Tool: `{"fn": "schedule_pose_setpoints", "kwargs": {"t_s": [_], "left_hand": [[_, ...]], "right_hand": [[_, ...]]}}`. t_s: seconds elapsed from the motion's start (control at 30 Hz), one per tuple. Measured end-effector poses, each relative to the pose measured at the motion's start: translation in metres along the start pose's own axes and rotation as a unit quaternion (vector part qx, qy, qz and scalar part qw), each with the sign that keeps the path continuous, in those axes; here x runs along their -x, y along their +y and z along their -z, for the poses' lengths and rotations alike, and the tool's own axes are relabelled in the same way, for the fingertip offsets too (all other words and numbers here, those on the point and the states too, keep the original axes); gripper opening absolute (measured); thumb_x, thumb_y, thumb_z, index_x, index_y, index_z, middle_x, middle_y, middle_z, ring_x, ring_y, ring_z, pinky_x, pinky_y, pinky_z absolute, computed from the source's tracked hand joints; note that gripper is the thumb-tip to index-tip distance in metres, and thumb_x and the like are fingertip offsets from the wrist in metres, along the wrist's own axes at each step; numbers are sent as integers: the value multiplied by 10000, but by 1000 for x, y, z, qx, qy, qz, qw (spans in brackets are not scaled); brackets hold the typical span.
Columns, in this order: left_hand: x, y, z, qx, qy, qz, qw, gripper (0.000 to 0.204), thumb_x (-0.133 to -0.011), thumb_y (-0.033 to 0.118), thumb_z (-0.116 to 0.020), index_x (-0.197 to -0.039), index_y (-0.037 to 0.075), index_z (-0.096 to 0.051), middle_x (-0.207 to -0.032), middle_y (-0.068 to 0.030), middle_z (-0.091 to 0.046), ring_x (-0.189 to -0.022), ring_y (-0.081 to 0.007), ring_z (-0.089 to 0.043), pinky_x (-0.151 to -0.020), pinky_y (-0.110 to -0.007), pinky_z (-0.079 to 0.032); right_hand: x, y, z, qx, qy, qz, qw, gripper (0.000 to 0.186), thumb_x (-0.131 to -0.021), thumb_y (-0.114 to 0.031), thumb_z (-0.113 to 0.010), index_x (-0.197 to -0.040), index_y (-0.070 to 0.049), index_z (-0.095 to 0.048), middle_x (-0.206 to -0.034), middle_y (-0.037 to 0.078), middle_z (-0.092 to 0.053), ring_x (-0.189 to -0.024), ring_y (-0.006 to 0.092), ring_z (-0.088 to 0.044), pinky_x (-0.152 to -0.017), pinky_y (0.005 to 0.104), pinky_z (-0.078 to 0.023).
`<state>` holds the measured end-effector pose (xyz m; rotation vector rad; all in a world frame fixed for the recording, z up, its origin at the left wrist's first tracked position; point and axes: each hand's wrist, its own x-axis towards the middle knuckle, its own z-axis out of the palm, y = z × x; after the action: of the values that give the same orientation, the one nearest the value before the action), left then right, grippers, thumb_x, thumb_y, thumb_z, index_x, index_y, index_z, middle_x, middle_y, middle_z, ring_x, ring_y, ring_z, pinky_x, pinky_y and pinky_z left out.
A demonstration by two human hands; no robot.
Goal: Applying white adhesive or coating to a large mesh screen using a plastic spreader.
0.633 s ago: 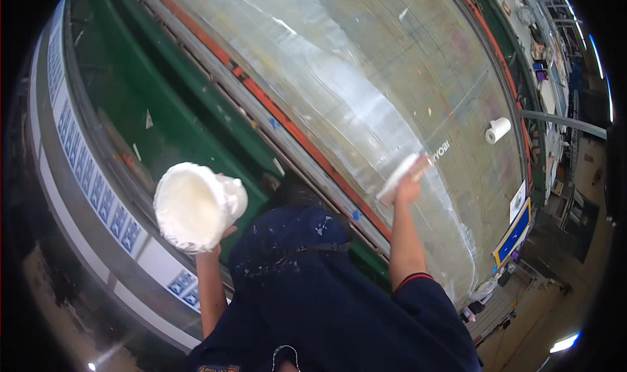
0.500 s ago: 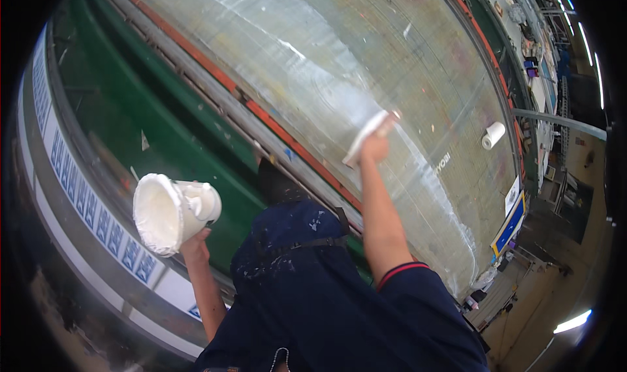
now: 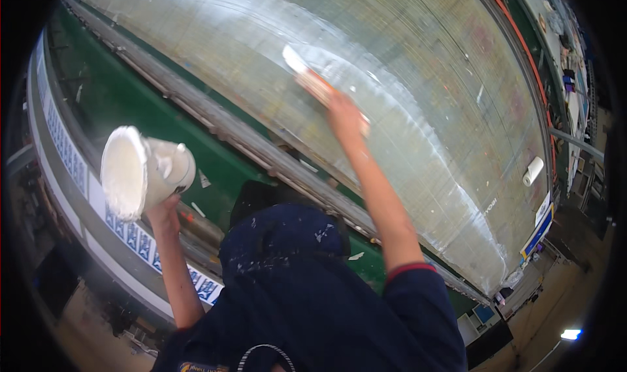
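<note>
On the left, my left hand (image 3: 164, 210) grips a white bucket (image 3: 168, 169) from below. The bucket is tilted so its mouth faces left, and thick white coating lines its inside and rim. My right hand (image 3: 345, 116) is closed around a long flat hand tool (image 3: 318, 86) with a white end and a wood-coloured, orange-edged body; I cannot tell whether it is a brush or a spreader. It is over the long greenish table (image 3: 418, 169), across which a wet white smear (image 3: 379, 78) runs. Whether the tool touches the surface is unclear.
A white roll (image 3: 533, 171) lies near the table's right edge, by a blue-and-yellow framed panel (image 3: 537, 231). A metal rail (image 3: 215, 127) borders the near side, with a green strip (image 3: 111, 104) beside it. Patterned blue-and-white panels (image 3: 65, 140) line the left.
My right hand has swept the flat tool up and left along the table, turning it. The bucket in my left hand has shifted left and slightly up in view. The whole view has shifted too.
</note>
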<state>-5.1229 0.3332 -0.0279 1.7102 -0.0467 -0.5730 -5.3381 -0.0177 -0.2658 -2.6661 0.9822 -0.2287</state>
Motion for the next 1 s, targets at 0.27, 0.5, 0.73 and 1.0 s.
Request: {"fn": "schedule_pose_setpoints", "kwargs": {"t_s": [0.27, 0.5, 0.73, 1.0], "left_hand": [[-153, 75, 38, 95, -112, -23, 989, 1122, -541, 247, -872, -1449, 69, -238, -1440, -117, -370, -1341, -306, -351, -1119, -460, -275], [-294, 89, 166, 184, -51, 19, 981, 967, -504, 24, -834, -1364, 20, -393, -1317, -93, -498, -1243, -276, -460, -1036, -408, -395], [-508, 157, 338, 139, -2, 28, 990, 1018, -537, 111, -838, -1408, 35, -316, -1385, -121, -426, -1291, -302, -408, -1076, -443, -339], [-767, 253, 481, 166, 23, -83, 982, 1062, -584, 227, -858, -1437, 32, -255, -1435, -149, -370, -1311, -320, -389, -1102, -470, -304]], "right_hand": [[174, 35, 65, 6, 58, -423, 904, 312, -812, -252, -674, -993, 1, -635, -850, 212, -656, -775, 389, -642, -677, 448, -492], [-14, -71, 2, 19, 153, -563, 812, 489, -795, -395, -658, -926, 75, -660, -821, 254, -664, -760, 417, -651, -673, 473, -493], [-348, -331, -127, 93, 161, -555, 811, 304, -783, -323, -644, -719, -26, -647, -705, 169, -663, -650, 360, -649, -591, 487, -489], [-778, -676, -241, -4, 155, -551, 820, 245, -775, -301, -677, -798, -61, -633, -767, 128, -676, -696, 332, -666, -616, 462, -514]]}}
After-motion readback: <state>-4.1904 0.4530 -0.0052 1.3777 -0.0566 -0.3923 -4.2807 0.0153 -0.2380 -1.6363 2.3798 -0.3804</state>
